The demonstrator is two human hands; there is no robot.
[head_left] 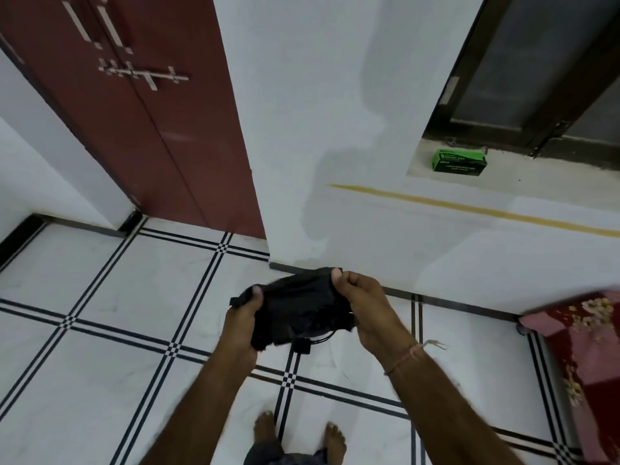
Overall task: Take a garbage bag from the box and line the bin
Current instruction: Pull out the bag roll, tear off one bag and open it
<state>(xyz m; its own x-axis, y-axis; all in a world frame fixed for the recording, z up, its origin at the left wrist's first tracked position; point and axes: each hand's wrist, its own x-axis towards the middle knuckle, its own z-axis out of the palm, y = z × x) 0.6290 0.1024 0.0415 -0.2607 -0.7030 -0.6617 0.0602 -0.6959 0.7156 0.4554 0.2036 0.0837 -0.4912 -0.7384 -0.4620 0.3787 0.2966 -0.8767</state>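
Note:
A crumpled black garbage bag (298, 303) is held in front of me above the tiled floor. My left hand (242, 325) grips its left edge, thumb on top. Pinching the bag's upper right edge is my right hand (364, 307), which wears a thread bracelet at the wrist. Thin black drawstrings dangle below the bag. The green garbage bag box (459, 162) lies on a window ledge at the upper right, well away from both hands. No bin is in view.
A dark red double door (134, 112) with metal latches stands at the upper left. A white wall (335, 146) with a yellow stripe rises ahead. A red floral cushion or mattress corner (583, 350) sits at the right. My bare feet (298, 434) stand on white tiles with black lines.

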